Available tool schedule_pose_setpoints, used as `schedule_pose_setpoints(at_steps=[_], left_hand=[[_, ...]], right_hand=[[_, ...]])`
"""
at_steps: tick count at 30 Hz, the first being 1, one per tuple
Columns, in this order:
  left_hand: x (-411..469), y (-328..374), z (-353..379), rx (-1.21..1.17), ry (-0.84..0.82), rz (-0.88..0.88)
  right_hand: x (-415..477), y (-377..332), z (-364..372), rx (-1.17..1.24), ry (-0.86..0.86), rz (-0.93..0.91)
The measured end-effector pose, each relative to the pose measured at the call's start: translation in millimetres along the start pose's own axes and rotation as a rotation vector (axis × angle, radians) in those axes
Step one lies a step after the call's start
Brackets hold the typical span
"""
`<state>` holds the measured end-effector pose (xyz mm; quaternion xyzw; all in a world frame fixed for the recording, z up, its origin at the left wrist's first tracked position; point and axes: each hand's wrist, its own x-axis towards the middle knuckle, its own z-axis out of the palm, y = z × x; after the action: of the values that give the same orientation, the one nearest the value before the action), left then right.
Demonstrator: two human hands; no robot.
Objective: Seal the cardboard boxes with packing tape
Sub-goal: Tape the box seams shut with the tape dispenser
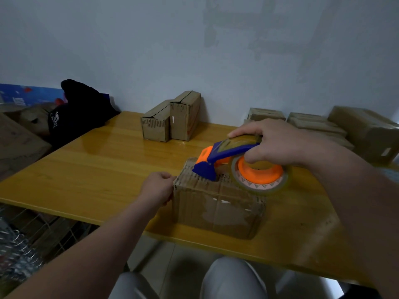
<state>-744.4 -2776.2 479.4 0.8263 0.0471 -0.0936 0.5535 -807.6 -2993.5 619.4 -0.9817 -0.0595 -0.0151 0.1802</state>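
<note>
Counter: a yellow wooden counter (97, 169) runs from near left to far right, set against a pale wall (151, 39).
Cardboard box: the cardboard box (218, 208) stands by the counter's near edge, right of centre. Glossy clear tape lies across its near face and top.
Left hand: the left hand (157, 188) holds the box at its upper left edge, with the fingers curled against the left side and the thumb at the top rim.
Right hand: the right hand (274, 143) grips the tape dispenser from above. The index finger stretches forward along its top, the other fingers curl round the body, and the thumb reaches down at the orange hub.
Tape dispenser: the blue and orange tape dispenser (218, 158) tilts down to the left, its blue nose touching the box's top.
Tape roll: the clear tape roll (259, 186) sits on the orange hub, over the box's right top corner.
Far boxes: two far boxes (172, 121) stand upright and touching against the wall at far centre, with a dark gap between their top flaps.
Right stack: more boxes (319, 126) are piled at the far right, partly behind the right arm.
Left side: a black cloth (79, 111) with white lettering lies at the counter's far left corner, beside a large brown carton (19, 143).
Below: a wire rack (32, 229) shows under the counter's near left. The person's knees (233, 277), in light trousers, are at the near edge.
</note>
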Motion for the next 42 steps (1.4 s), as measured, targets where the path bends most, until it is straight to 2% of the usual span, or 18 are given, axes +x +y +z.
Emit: schedule_pose_setpoints(at_steps=[2, 4, 6, 8, 9, 11, 13, 19, 22, 27, 32, 38, 42], left_hand=[[-2, -3, -4, 0.107, -0.061, -0.02], [-3, 0, -9, 0.11, -0.031, 0.012], [-5, 9, -14, -0.079, 0.02, 0.09], [-13, 21, -15, -0.291, -0.098, 0.133], [-19, 24, -13, -0.319, -0.194, 0.138], [-28, 22, -7, -0.23, -0.317, 0.18], [-34, 18, -3, -0.178, -0.332, 0.209], [-31, 10, -9, -0.137, -0.384, 0.072], [-28, 6, -13, -0.053, -0.416, 0.07], [-23, 11, -10, 0.008, -0.297, 0.268], [-11, 24, -11, 0.078, -0.348, 0.349], [1, 40, -12, 0.406, -0.465, 0.591], [0, 42, -10, 0.561, -0.418, 0.708]], right_hand=[[0, -1, 1, 0.007, -0.002, 0.005], [1, -1, 1, 0.013, -0.001, 0.009], [1, -2, 2, 0.018, 0.0, 0.005], [2, -2, 3, 0.022, 0.003, -0.002], [2, -2, 3, 0.022, 0.006, -0.004], [2, -2, 3, 0.02, 0.01, -0.001], [2, -2, 4, 0.025, 0.018, 0.003], [3, -2, 7, 0.038, 0.044, 0.007], [2, -4, 7, 0.026, 0.059, 0.008], [1, -3, 7, 0.033, 0.095, 0.026], [2, -1, 10, 0.053, 0.162, 0.051], [2, 4, 12, 0.073, 0.2, 0.061], [-1, 4, 11, 0.066, 0.225, 0.055]])
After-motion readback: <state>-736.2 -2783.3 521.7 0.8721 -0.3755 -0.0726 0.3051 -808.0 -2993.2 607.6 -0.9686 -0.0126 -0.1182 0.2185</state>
